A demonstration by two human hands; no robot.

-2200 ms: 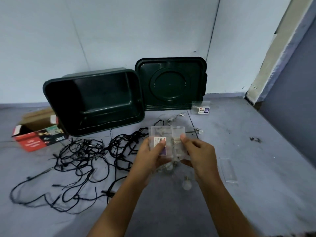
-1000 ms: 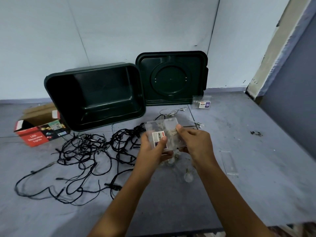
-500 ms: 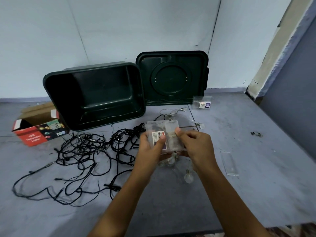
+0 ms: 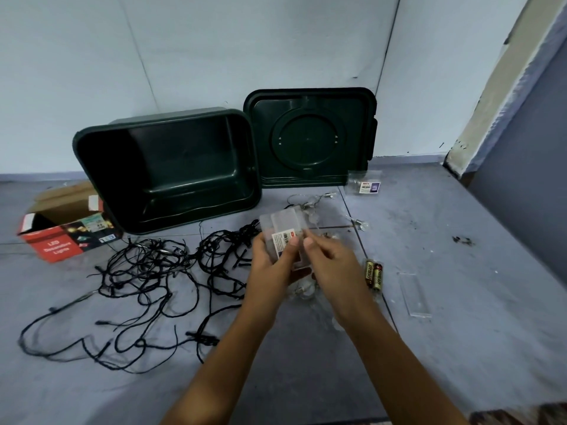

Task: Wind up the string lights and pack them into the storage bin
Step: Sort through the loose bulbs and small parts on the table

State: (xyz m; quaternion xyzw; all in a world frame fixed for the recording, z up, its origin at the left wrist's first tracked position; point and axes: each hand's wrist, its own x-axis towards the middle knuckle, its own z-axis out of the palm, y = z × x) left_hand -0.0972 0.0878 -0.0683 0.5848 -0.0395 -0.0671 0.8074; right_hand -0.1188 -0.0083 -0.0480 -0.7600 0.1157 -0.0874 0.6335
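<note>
Left hand [image 4: 273, 265] and right hand [image 4: 331, 262] clamp a clear battery case [image 4: 282, 225] mid-floor. Black string lights [image 4: 147, 265] sprawl tangled toward the floor's left edge, before the storage bin [image 4: 184, 154]. Likely light, limp, snag-prone; best taken by a free end.

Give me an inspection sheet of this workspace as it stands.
Surface: grey floor, scuffed, dark specks.
Job's things: black string lights tangled loose on floor; storage bin tipped toward camera, nothing seen inside; lid leaning on wall.
Clutter: open red cardboard box; two batteries; clear cover; small bag.
Hands: left hand and right hand both hold a clear plastic case.
Cables: clear-bulb wire lies unwound beyond the case.
Surroundings: pale wall; nothing else seen.
</note>
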